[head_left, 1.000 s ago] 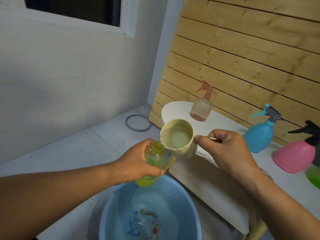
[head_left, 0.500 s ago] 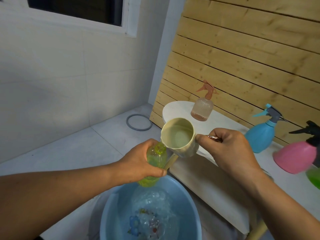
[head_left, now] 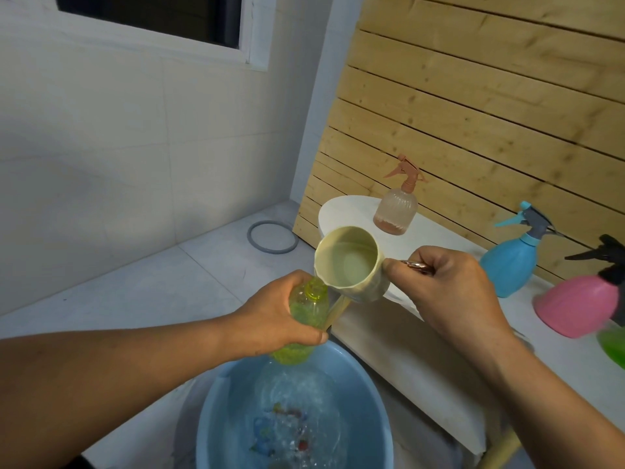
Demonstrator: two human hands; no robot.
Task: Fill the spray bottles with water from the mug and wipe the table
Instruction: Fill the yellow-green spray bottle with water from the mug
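**Pouring from mug into green bottle, held over the basin**

The person is standing at the white table [head_left: 378, 336] and working off its near edge, not on top of it. The left hand [head_left: 277, 319] is gripping the green spray bottle [head_left: 306, 319] round its body, fingers and thumb curled tight around it, neck uncapped and facing up. The right hand [head_left: 449, 292] is pinching the metal handle [head_left: 417, 265] of the cream mug [head_left: 351, 262] with fingers curled closed on it, tipping the mug so its lip is sitting just beside the bottle mouth. Water is showing inside the mug, roughly half full by my guess.

Both are being held directly above the blue basin [head_left: 294, 411], probably so that anything missing the narrow neck drops there and not on the floor. The water in the basin is rippling, so some is likely spilling. Bottle is being kept upright and close to the mug, which shortens the pour.

Three other bottles are waiting on the table, heads on: a peach spray bottle [head_left: 397, 204] at the far end with only a little in the bottom, a blue spray bottle [head_left: 510, 262] and a pink spray bottle [head_left: 578, 299] nearer the wood slat wall [head_left: 473, 106]. Something green [head_left: 614, 343] is peeking in at the right edge; cannot tell what. A grey ring [head_left: 272, 237] is lying on the floor tiles.

Wiping not yet begun; no cloth in sight.
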